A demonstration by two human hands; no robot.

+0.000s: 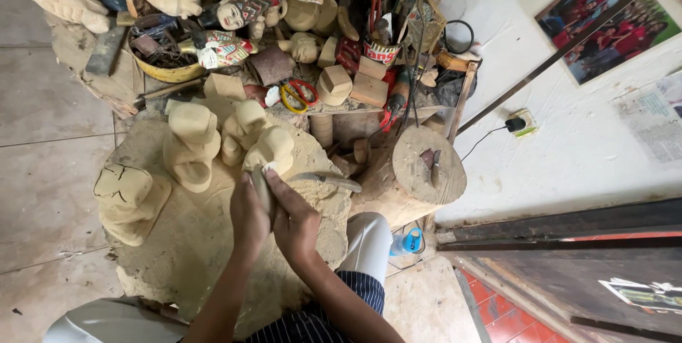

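Note:
My left hand (247, 221) is closed around a small pale wooden piece (262, 188) held upright over a sawdust-covered work block (192, 243). Pressed against it from the right, my right hand (297, 221) grips a carving knife whose curved blade (328, 181) points right. Both hands touch each other around the piece. Just beyond them stand unfinished wooden figures (192, 143) and a rounded carved head (271, 148).
A cracked wooden figure (128, 199) lies at the left. A log stump (428, 171) with a small knife on top stands at the right. Behind is a pile of carved and painted figures (234, 11), wood blocks, a yellow bowl (170, 72) and scissors (298, 93). A white wall rises on the right.

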